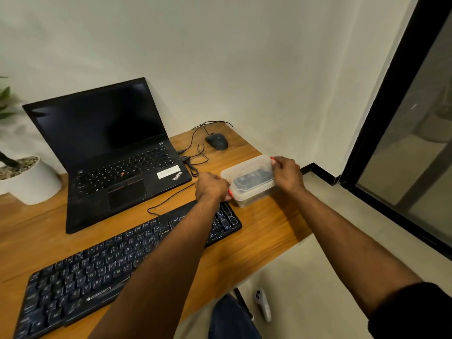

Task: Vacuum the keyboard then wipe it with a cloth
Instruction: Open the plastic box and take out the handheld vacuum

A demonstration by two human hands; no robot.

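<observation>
Your left hand (212, 186) and right hand (286, 174) both grip a translucent plastic box (249, 180), one on each short end, fingers curled round its lidded rim. Something dark lies inside the box; you cannot tell what it is. The box sits on the wooden desk (264, 231) near its right edge. The black keyboard (102, 263) lies nearer you than the box, its far right corner just beside and below your left hand, and your left forearm crosses over its right part. Neither hand touches the keyboard. An open black laptop (115, 157) stands behind it, a mouse (217, 141) further back
</observation>
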